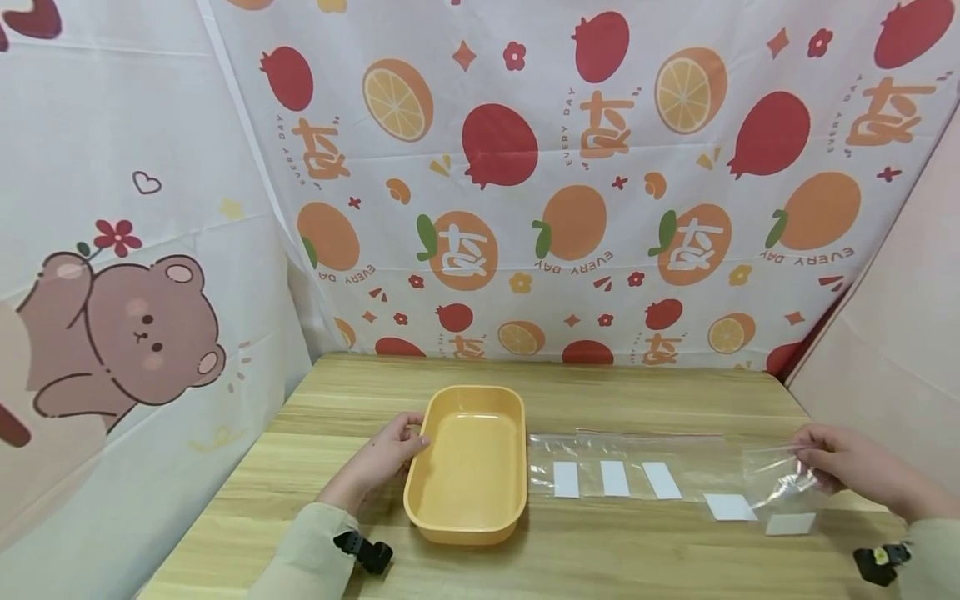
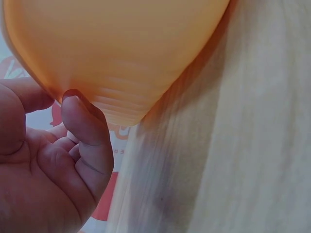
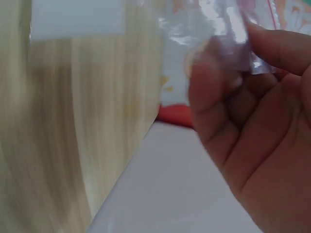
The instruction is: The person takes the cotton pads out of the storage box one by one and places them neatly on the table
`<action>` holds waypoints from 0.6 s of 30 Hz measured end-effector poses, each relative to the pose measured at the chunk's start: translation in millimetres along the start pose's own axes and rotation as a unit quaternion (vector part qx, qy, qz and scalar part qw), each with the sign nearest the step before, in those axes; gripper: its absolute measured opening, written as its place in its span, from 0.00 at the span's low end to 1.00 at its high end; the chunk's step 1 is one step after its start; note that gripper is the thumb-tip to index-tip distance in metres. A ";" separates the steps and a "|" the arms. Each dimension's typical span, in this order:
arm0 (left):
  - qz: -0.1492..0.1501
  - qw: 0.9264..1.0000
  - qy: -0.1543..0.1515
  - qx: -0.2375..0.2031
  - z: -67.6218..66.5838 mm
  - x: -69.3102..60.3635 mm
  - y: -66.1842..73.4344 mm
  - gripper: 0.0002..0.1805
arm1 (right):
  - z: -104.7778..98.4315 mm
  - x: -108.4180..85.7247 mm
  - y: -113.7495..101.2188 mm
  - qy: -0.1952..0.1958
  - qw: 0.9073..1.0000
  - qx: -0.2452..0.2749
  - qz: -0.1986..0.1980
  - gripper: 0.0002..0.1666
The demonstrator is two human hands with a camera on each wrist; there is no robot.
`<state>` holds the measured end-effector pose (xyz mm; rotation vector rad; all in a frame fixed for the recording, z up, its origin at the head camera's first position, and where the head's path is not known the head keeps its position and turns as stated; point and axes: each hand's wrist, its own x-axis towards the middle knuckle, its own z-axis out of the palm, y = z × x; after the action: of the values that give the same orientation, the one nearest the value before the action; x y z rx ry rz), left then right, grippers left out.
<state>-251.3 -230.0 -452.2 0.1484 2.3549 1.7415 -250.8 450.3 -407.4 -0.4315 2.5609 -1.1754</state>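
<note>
A yellow rectangular plastic tray (image 1: 468,467) with rounded corners stands on the wooden table. My left hand (image 1: 386,457) pinches its left rim between thumb and fingers, which the left wrist view shows close up on the tray wall (image 2: 112,48). To the right of the tray lies a row of clear zip bags (image 1: 622,450), each with a white label. At the row's right end my right hand (image 1: 847,467) pinches a clear zip bag (image 1: 780,475) by its edge, partly lifted. That bag's white label (image 1: 791,524) hangs at the bottom.
The wooden table (image 1: 600,558) ends at a fruit-print cloth (image 1: 555,167) behind it. A cloth with a bear (image 1: 150,333) hangs on the left, and a plain pale cloth (image 1: 892,333) on the right. Dark straps with small devices sit on both wrists.
</note>
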 end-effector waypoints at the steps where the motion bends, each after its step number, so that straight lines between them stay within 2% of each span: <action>1: 0.000 1.000 0.000 0.000 -0.1 -0.4 0.6 0.24 | -1.9 0.3 3.4 -0.008 1.000 -0.001 0.007 0.12; 4: 0.000 1.000 -0.002 -0.001 0.0 -0.8 2.0 0.24 | -5.0 3.0 12.0 -0.011 0.999 -0.018 0.037 0.12; 8: 0.002 1.000 -0.003 -0.001 0.1 -0.8 2.9 0.24 | -4.4 12.5 20.2 0.022 0.995 -0.080 0.050 0.10; 13: 0.010 1.000 -0.013 0.000 -0.1 -2.8 2.5 0.25 | -3.3 29.4 28.5 0.085 0.977 -0.193 0.020 0.08; 16: 0.013 1.000 -0.014 0.001 0.1 -3.5 1.2 0.25 | -3.0 40.0 33.9 0.114 0.967 -0.228 0.017 0.08; 18: 0.014 1.000 -0.014 0.000 0.0 -3.7 0.5 0.26 | -2.6 45.1 33.5 0.120 0.964 -0.234 0.023 0.10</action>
<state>-247.7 -230.7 -451.4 0.2062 2.3433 1.7417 -298.0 455.7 -437.6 -0.3411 3.0451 -0.6259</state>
